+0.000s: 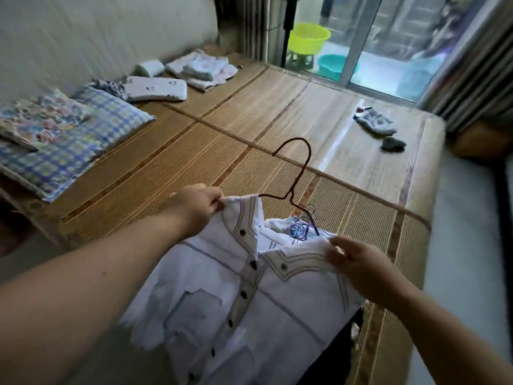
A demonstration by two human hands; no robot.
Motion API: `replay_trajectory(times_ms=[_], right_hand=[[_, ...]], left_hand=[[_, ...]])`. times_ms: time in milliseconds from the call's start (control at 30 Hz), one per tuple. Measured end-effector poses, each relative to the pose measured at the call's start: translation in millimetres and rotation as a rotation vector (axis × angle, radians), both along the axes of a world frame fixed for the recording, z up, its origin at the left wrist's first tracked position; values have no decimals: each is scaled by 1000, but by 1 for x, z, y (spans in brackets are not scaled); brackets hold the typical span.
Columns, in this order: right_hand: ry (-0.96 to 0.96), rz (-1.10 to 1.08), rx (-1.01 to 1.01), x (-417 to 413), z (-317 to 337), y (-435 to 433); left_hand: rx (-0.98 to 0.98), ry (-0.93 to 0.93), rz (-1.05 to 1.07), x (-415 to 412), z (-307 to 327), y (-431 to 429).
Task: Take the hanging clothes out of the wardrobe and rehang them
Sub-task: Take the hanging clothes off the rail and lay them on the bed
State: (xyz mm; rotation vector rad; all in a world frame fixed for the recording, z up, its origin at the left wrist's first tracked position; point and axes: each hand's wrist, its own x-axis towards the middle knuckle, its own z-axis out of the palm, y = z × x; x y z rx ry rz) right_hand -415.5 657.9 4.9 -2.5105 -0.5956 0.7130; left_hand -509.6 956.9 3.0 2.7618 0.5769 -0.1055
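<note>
Two grips: left hand fingers pinch shirt collar edge | right hand pinches shoulder edge | hanger over open mat

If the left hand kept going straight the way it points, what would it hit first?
Likely the dark wire hanger, just past the white shirt collar that the left hand pinches; depth is unclear.

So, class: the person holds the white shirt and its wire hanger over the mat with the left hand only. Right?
No. The head view shows both hands holding the white shirt and its wire hanger over the mat: the left hand pinches the collar, the right hand grips the other shoulder.
</note>
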Motion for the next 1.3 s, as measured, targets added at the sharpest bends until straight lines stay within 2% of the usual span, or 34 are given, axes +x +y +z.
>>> replay_trajectory(times_ms=[267,467,633,733,933,1167,1300], right_hand=[[77,-98,-96,51,-98,3],[57,-230,-137,89,-181,-1],[73,-75,-309,81,-221,-6],[123,63,-377,60,-219,3],[-31,318,-325,49,-177,57],[-295,650,14,1,-86,181],[-420,888,256,-71,-29,257]], left_hand=[[4,296,11,77,-91,-16],[-92,304,13,96,-150,-33],[-88,495,-35,54,-180,-40],[-73,538,-10,26,-182,-33],[-100,469,96,-2,-127,-14],[-20,303,203,-82,-48,10],[63,200,359,-162,-4,35]])
